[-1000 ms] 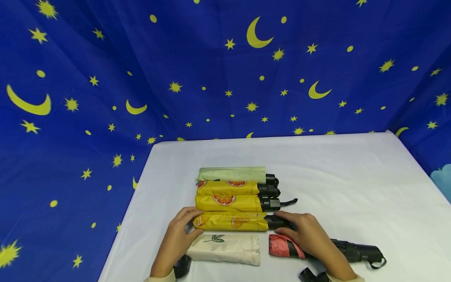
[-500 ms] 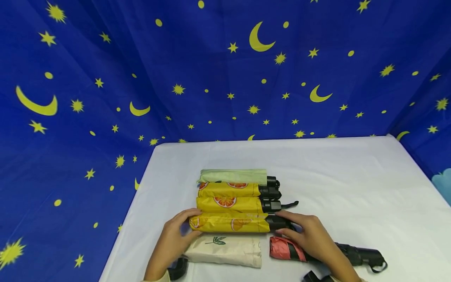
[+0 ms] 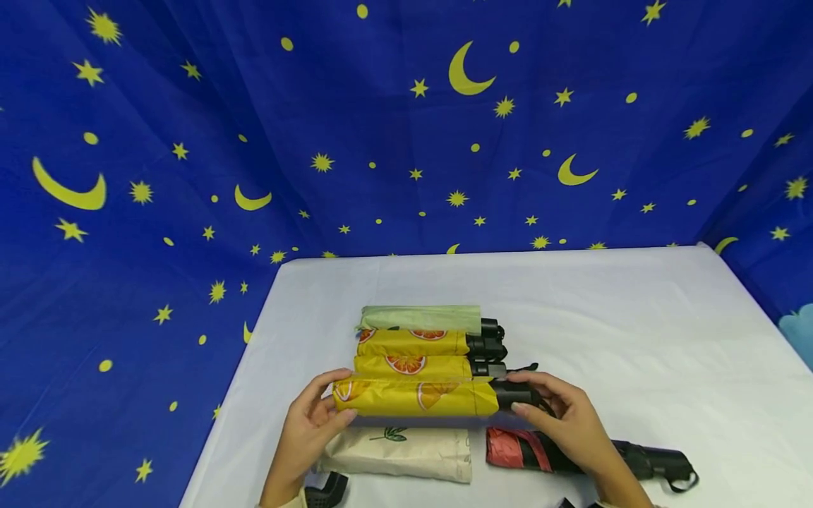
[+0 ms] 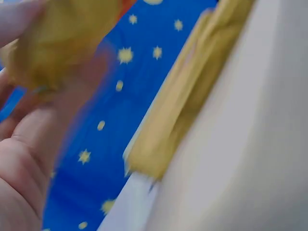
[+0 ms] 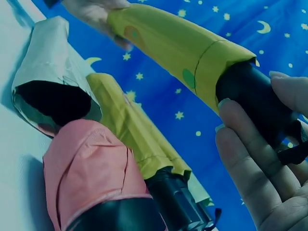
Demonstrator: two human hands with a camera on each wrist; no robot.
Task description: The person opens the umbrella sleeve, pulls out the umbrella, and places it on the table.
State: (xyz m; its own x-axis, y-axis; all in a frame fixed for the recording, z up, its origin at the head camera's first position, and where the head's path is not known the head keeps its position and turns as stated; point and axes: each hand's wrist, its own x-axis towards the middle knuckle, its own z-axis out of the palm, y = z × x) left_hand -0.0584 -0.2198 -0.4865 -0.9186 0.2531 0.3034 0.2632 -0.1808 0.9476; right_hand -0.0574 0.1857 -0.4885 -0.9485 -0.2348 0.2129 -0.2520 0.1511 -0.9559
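A folded yellow umbrella (image 3: pixel 413 398) with an orange-slice print is held level above the table between both hands. My left hand (image 3: pixel 311 416) grips its closed yellow end; in the left wrist view that end is blurred between thumb and fingers (image 4: pixel 43 120). At the other end, my right hand (image 3: pixel 562 416) pinches the black handle (image 5: pixel 255 96) between thumb and fingers. Just behind lie two more yellow umbrellas (image 3: pixel 406 343) and a pale green umbrella (image 3: pixel 419 317), side by side with handles to the right. The held umbrella partly hides the nearer yellow one.
A cream sleeve (image 3: pixel 406 455) with a leaf print lies in front of the held umbrella. To its right is a red and black umbrella (image 3: pixel 508 449), partly behind my right hand. A black handle (image 3: pixel 327 490) shows near my left wrist. Blue star-patterned cloth (image 3: pixel 406 127) hangs behind the white table (image 3: pixel 603 317).
Both hands have raised the nearest yellow umbrella off the table and drawn it slightly toward me, away from the row. The other umbrellas in the row stay where they were.
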